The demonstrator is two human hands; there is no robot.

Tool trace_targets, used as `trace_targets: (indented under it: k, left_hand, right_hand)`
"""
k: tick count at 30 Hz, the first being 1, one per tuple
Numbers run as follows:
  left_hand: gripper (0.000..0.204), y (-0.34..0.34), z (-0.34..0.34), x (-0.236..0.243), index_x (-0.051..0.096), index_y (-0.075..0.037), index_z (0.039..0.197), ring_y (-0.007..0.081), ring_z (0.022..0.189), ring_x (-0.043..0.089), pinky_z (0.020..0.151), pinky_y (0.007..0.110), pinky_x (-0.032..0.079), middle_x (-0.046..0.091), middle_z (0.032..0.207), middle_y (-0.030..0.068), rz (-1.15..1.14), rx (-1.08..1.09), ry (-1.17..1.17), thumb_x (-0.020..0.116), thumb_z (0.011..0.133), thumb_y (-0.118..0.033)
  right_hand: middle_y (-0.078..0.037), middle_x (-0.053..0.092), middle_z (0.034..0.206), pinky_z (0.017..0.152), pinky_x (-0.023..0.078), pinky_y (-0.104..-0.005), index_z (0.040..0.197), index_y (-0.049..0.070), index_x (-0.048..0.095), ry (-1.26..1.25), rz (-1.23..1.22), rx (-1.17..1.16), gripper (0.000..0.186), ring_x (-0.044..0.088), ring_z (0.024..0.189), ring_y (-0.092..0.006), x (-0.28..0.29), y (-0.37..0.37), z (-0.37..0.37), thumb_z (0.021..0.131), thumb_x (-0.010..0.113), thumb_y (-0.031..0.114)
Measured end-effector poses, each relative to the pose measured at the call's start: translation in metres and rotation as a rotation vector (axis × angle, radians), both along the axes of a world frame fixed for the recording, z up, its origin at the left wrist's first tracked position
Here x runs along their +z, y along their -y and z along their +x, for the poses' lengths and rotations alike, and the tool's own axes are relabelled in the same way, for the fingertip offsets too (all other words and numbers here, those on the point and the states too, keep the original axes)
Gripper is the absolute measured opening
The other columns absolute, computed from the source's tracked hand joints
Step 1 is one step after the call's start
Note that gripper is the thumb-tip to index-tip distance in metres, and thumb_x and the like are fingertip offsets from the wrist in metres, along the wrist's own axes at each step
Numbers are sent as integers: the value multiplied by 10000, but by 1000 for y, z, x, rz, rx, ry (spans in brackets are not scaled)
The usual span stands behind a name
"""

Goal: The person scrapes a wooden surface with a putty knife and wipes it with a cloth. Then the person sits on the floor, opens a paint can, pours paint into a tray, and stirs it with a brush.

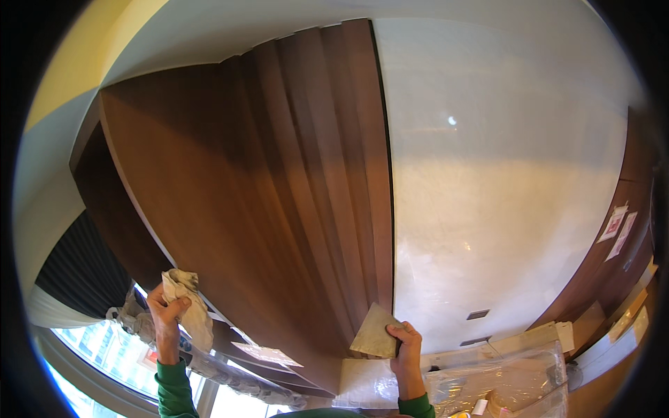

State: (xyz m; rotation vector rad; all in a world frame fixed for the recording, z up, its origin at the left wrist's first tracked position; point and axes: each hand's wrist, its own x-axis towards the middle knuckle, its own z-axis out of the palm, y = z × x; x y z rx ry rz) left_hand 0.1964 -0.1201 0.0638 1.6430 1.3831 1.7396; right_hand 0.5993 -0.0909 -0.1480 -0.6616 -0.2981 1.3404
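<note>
Evidently both hands are busy: the left hand [164, 313] grips a crumpled cream cloth [198, 324] between thumb and fingers, and the right hand [407, 345] is closed around the dark grip of a flat, greyish scraper [375, 334]. The scraper is raised at the lower right end of the brown wood panelling [202, 167], near the black edge strip [384, 139]; whether its blade touches the wood, I cannot tell.

A sharp corner is probably the main risk: if the blade tips or skids, it could scratch the brown face, nick the strip or mark the glossy white wall panel [502, 202] just beside it. The cloth hangs loose, so a trailing fold could snag on the panelling's left edge, and any grit in it could scuff the finish.

Below the white panel, furniture under clear plastic wrap [456, 386] blocks a close approach, and its loose film could catch a foot or sleeve. A pale ledge [359, 380] sits under the scraper. Toward the left, a printed sheet [268, 354] lies below the panelling, and a dark pleated curtain [85, 272] hangs beside the window, with more crinkled plastic [132, 319] near the left hand.
</note>
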Motion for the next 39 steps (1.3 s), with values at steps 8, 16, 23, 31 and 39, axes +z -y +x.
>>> trace_targets:
  k: [8,16,23,31,39]
  left_hand:
    - [388,-12,28,-2,631,32,953,167,672,631,654,270,516,657,807,66,-49,111,8,660,599,-124]
    - [407,-14,33,-3,599,26,993,163,680,627,664,284,527,638,812,69,-40,97,-32,648,625,-138]
    - [503,-12,26,-2,616,7,1008,189,728,635,690,315,516,645,841,81,-99,288,-122,644,573,-244]
    - [373,-14,-4,-5,631,33,999,167,739,640,754,287,508,662,851,78,-142,226,-187,770,729,-183]
    - [439,-13,-21,11,658,61,1076,187,814,665,778,290,507,694,936,129,-224,449,-326,797,751,-199]
  right_hand:
    - [-40,636,786,683,498,-283,830,40,594,-12,-70,30,123,606,695,-140,-52,-21,-18,764,695,14]
    - [-55,661,856,763,496,-276,953,0,637,11,-111,29,194,640,802,-158,-69,-32,3,769,693,21]
    - [-107,627,1050,861,475,-300,1116,-67,594,89,-183,67,433,603,959,-187,-90,-37,8,722,749,26]
    - [-75,578,1066,942,416,-307,1093,-45,643,372,-288,18,423,542,1035,-172,-108,-3,11,721,786,93]
    - [54,521,652,589,346,-258,684,42,598,729,-543,-172,197,431,628,-71,-161,65,84,757,757,133]
